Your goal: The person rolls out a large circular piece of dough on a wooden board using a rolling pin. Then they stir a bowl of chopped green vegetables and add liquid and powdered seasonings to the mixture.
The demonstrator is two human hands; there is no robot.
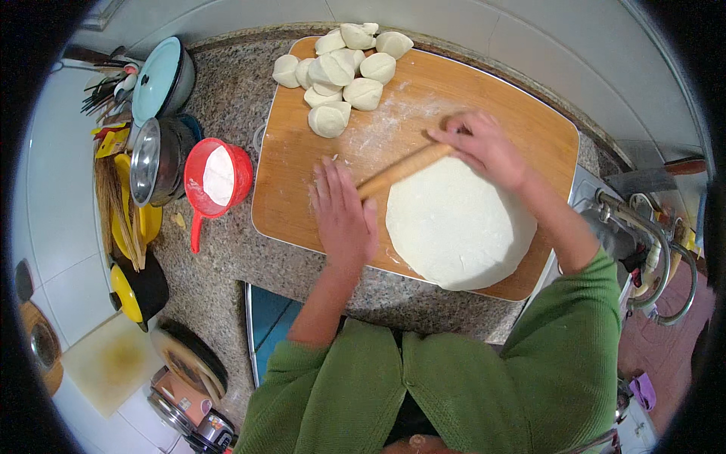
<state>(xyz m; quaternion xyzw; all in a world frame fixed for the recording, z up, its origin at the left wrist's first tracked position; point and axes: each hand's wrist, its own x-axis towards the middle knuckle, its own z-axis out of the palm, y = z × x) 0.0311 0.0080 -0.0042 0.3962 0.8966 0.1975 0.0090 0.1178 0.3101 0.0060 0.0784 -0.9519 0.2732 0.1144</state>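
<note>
A wooden rolling pin [405,169] lies slantwise along the upper left edge of a large round sheet of dough [460,230]. My left hand [345,211] is laid over the pin's lower left end, fingers stretched out and together. At the upper right end, my right hand [486,144] is curled over the pin, hiding its tip. Dough and pin rest on a floured wooden board [306,187], and the sheet reaches the board's near edge. Several pale pieces of dough [332,68] are heaped at the board's far left corner, some on top of others.
Left of the board, a red plastic scoop [195,218] holds white flour on the granite counter [221,119]. Beyond it stand a metal bowl [146,162] and a light blue lidded pot [159,79]. A tiled wall [454,22] bounds the back; a curved metal rail [652,221] is at right.
</note>
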